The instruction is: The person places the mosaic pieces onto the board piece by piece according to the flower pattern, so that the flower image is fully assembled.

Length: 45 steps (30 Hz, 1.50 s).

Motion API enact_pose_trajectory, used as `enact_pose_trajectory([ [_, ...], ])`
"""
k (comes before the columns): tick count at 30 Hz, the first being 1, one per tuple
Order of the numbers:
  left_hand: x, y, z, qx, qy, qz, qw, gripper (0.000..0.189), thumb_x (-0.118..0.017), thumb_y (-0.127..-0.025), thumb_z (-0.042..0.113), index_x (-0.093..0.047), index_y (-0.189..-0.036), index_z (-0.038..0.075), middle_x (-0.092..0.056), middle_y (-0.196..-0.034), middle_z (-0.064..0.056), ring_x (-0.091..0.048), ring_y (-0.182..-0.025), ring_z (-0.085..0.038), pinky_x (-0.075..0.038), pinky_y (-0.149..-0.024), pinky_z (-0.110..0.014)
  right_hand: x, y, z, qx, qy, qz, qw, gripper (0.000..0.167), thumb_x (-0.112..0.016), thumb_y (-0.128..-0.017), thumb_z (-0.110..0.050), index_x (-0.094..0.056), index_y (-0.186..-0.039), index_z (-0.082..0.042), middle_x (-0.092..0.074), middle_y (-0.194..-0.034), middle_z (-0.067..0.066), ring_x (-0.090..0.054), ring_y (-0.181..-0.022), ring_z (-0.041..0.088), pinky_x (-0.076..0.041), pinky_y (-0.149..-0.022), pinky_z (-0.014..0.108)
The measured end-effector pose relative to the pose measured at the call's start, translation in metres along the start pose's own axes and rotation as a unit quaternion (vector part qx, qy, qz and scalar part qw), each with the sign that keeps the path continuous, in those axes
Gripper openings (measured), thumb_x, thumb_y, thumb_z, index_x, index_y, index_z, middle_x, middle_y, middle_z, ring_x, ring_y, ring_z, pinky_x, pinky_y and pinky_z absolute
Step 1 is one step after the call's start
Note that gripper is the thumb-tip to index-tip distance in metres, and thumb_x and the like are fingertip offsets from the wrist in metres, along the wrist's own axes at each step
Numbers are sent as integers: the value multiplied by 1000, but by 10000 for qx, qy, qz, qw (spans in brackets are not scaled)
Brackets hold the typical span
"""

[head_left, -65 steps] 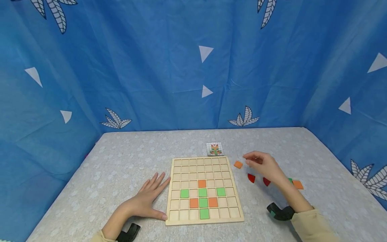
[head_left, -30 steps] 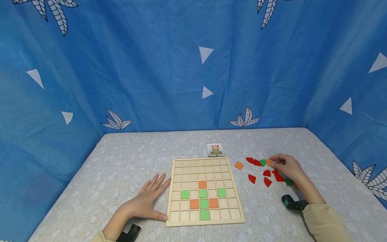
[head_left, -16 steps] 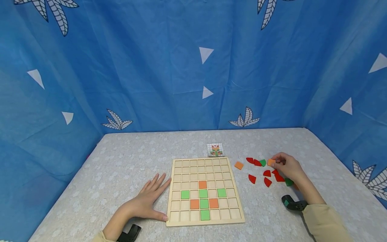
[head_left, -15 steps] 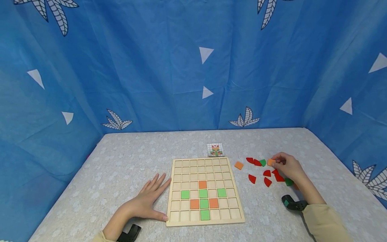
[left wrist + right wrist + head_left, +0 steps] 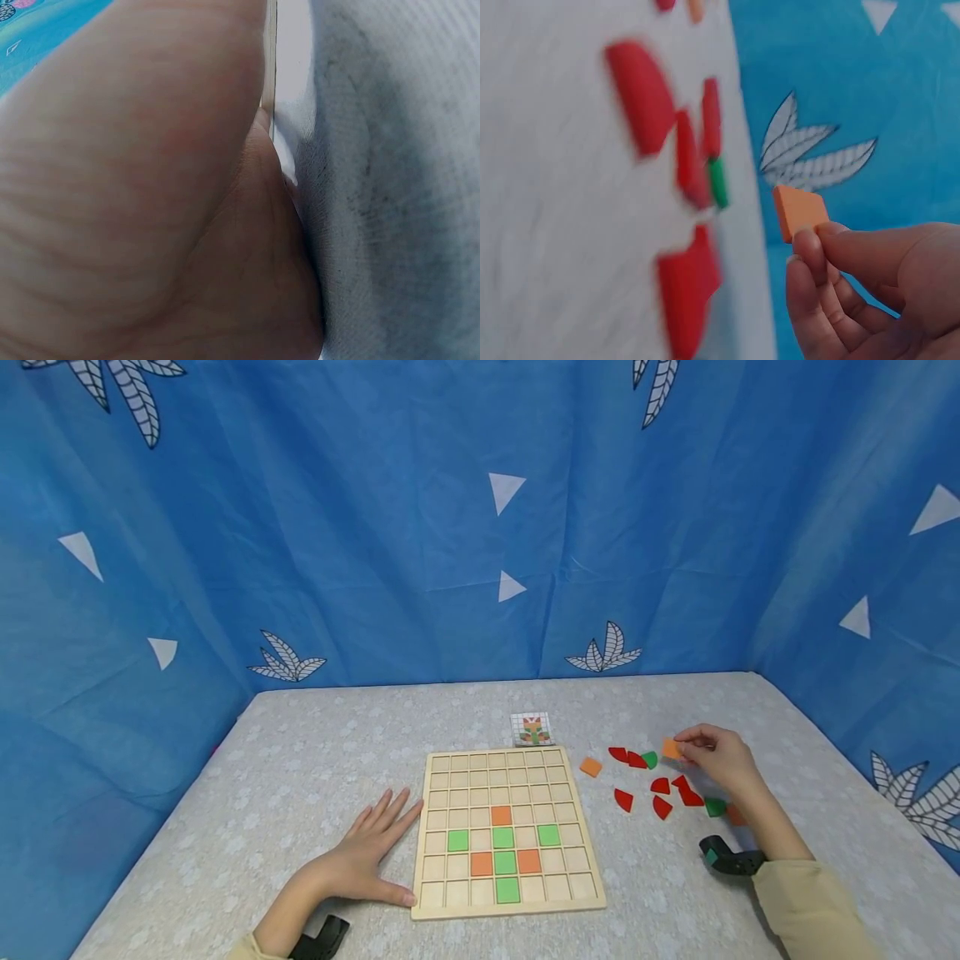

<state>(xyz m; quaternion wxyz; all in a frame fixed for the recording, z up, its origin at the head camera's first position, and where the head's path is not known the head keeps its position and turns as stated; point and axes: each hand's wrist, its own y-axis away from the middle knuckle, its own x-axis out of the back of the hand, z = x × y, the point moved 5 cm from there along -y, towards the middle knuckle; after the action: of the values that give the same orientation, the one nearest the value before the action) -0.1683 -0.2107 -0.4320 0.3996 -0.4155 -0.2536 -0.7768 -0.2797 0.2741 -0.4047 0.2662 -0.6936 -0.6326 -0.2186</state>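
Head view: at mid-right, the right hand [image 5: 718, 757] pinches an orange tile [image 5: 670, 748] higher than a moment ago, seemingly free to carry; lower centre-left, the left hand [image 5: 363, 862], fingers apart, touches the board [image 5: 458, 797].

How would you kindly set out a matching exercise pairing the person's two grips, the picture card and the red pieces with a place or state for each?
1. Right-hand grip
2. Picture card
3. Left-hand grip
4. Red pieces

A. Just beyond the far edge of the board
B. Lying on the table, to the right of the board
C. Pinching an orange tile
D. At the board's left edge, fingers outstretched

Pairs: 1-C, 2-A, 3-D, 4-B
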Motion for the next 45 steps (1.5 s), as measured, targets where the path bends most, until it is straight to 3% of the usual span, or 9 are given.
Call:
enact_pose_trajectory([
  [6, 0, 0, -1, -4, -13, 11, 10000, 114, -75, -65, 60, -19, -150, 8, -3, -154, -19, 3, -137, -41, 1, -103, -61, -22, -36, 27, 563, -320, 215, 9977, 23, -64, -91, -24, -63, -103, -5, -64, -92, 11, -65, -72, 18, -51, -59, 17],
  [8, -1, 0, -1, -11, -43, 5, 10000, 114, -75, -66, 61, -19, -150, 8, -3, -154, -18, 3, -137, -41, 1, -103, -61, -32, -42, 26, 679, -522, 217, 9961, 22, -65, -90, -27, -64, -102, -8, -65, -91, 9, -66, -71, 16, -50, -58, 16],
  [10, -1, 0, -1, -25, -56, 5, 10000, 114, -74, -66, 61, -18, -150, 8, -3, -154, -18, 4, -137, -41, 1, -103, -61, -38, -37, 5, 725, -819, 56, 9940, 21, -65, -90, -25, -64, -102, -7, -64, -91, 10, -66, -73, 18, -52, -61, 20],
  [15, -1, 0, -1, -62, -23, 17, 10000, 114, -75, -66, 60, -18, -150, 7, -2, -154, -19, 4, -137, -42, 1, -103, -61, -49, -4, -75, 875, -1457, -464, 9844, 17, -65, -90, -14, -64, -100, 1, -64, -89, 14, -65, -75, 27, -54, -66, 32],
  [19, 0, 0, -1, -56, -19, 11, 10000, 114, -75, -66, 60, -18, -150, 7, -2, -154, -19, 4, -137, -42, 1, -103, -61, -67, 11, -116, 916, -1728, -840, 9771, 15, -61, -92, -5, -62, -101, 7, -64, -89, 16, -65, -76, 28, -54, -69, 39],
  [24, -1, 0, -2, -52, -16, -10, 10000, 114, -75, -67, 59, -18, -150, 7, -2, -154, -19, 4, -137, -42, 1, -103, -61, -105, 16, -133, 867, -2135, -1443, 9623, 11, -58, -91, 3, -61, -100, 9, -63, -85, 15, -65, -77, 33, -54, -70, 42],
  [31, -3, 0, -3, -90, -70, 56, 9999, 115, -75, -65, 61, -18, -150, 8, -4, -153, -20, 3, -137, -42, 0, -102, -62, -151, 21, -146, 806, -2191, -2026, 9510, 7, -60, -90, 3, -63, -95, 7, -62, -79, 11, -65, -74, 34, -54, -70, 43],
  [40, -2, 0, -4, -105, -24, 21, 9999, 114, -75, -66, 60, -17, -151, 9, -3, -153, -19, 4, -137, -41, 0, -102, -63, -178, 21, -150, 828, -2394, -2510, 9343, 8, -60, -89, 4, -61, -95, 8, -60, -80, 13, -64, -74, 33, -54, -68, 40],
  [45, -2, 0, -3, -86, -46, 21, 10000, 114, -75, -66, 61, -17, -151, 9, -3, -154, -19, 4, -137, -41, 0, -102, -63, -190, 22, -153, 938, -2324, -2670, 9305, 6, -60, -89, 5, -62, -93, 8, -60, -77, 13, -65, -71, 29, -55, -65, 37],
])
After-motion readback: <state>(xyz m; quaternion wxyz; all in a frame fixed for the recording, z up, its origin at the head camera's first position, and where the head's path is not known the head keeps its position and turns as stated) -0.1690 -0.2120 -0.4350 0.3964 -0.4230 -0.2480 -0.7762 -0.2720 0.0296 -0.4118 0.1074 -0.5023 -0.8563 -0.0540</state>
